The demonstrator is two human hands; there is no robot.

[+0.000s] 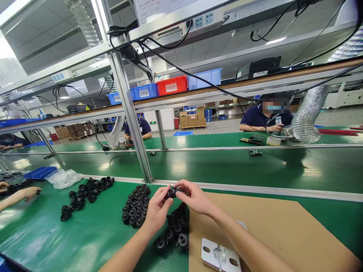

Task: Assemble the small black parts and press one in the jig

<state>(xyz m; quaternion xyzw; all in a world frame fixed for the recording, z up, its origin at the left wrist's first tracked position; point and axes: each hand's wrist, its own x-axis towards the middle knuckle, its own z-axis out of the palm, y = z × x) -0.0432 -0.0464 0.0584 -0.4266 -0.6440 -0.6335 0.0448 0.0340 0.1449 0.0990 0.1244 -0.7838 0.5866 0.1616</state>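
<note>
Between my two hands is a small round black plastic part [171, 193], raised above the bench. My left hand [159, 207] pinches it from the left with thumb and fingers. From the right, my right hand [193, 197] grips it too, its fingers curled over the top. Below my hands lies a loose pile of similar black parts [177, 228], some with a stem showing. Left of my left hand, several black round parts [137, 206] stand packed in neat rows. A metal fixture block [211, 251] with oval slots lies under my right forearm.
A brown cardboard sheet [263, 219] covers the right of the green bench [93, 241]. More black parts [82, 196], a clear plastic bag [64, 178] and a blue tray [40, 172] lie left. A co-worker's hand [28, 192] is at far left. A metal post [132, 121] rises ahead.
</note>
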